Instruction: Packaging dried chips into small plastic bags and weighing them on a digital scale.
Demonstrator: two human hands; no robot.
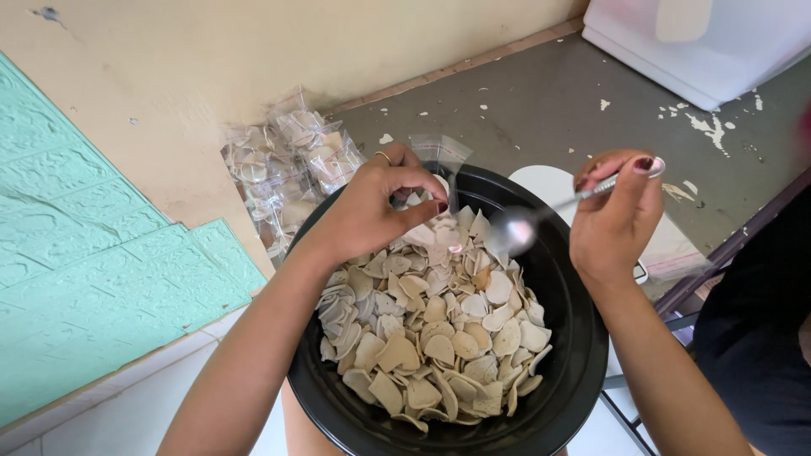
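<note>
Over the black bowl [583, 355] both hands are busy. Left hand [372, 207] is pinched shut on the mouth of a small clear plastic bag [443, 156], thumb and fingers holding it just above the far rim, so the bag sits half hidden behind the knuckles. Right hand [617, 215] is clamped around the handle of a metal spoon [528, 224], with the spoon's bowl angled down toward the pile and pointing at the bag's opening (it looks blurred, so I can't tell if anything's on it).

Under both hands is the heap of pale dried chips [439, 321], thin curved slices filling most of the bowl. Further out, a stack of already filled bags [283, 160] leans against the cream wall, and a white container [701, 42] sits at the far corner of the grey floor [541, 101].

What I'd worry about: that bag mouth looks narrow and floppy, and only one hand is keeping it open. If the pinch slips or the spoon comes in off-centre, chips would likely spill past the opening. Most would drop back in the bowl, but the bag hangs close to the rim, so some could land on that flaky floor. The chips also look brittle, so scooping roughly may snap them.
</note>
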